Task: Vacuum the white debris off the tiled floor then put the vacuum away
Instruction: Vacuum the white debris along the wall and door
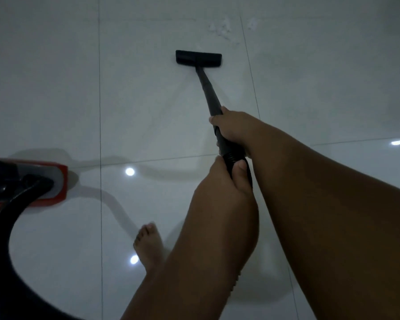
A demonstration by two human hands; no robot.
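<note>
A black vacuum wand (pixel 207 88) runs from my hands out to a flat black floor nozzle (pixel 198 57) resting on the white tiled floor (pixel 148 107). My right hand (pixel 232 127) grips the wand's upper end. Just behind it, my left hand (pixel 222 179) is closed around the ribbed hose cuff. White debris (pixel 222 28) lies scattered on the tiles beyond the nozzle, to its upper right, with a smaller patch (pixel 252 23) farther right. The red and black vacuum body (pixel 21 183) sits at the left edge.
A thick black hose (pixel 0 239) curves from the vacuum body down along the lower left edge. My bare foot (pixel 148 245) stands on the tiles below the hands. Ceiling lights reflect as bright spots on the glossy floor.
</note>
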